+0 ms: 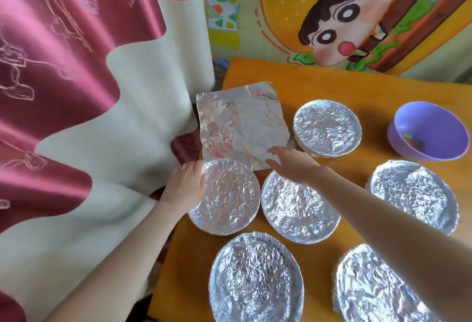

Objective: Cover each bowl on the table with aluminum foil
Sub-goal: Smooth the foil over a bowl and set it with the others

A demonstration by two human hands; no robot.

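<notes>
Head view puts us above an orange surface (281,76) where nearly all the work looks done. Six bowls already wear crinkled foil; the near-left covered bowl (227,196) sits by the surface's left edge, and the five other covered bowls (298,207) are spread across the middle and right.

Only the purple bowl (401,143) at the far right stands uncovered, with a few small bits inside. A loose foil sheet (242,122) lies flat at the far left corner, partly overhanging the edge, well apart from that bowl.

Our left hand (186,181) rests against the left rim of the near-left covered bowl, fingers close together and relaxed on the foil. Our right hand (293,162) reaches out over the sheet's near edge, fingers straight and slightly spread, pinching nothing yet; we cannot tell whether they touch it.

We judge the step in hand to be fetching the last sheet. Next we need a light pinch on its edge, then to carry it across the covered bowls to the purple one without creasing it.
</notes>
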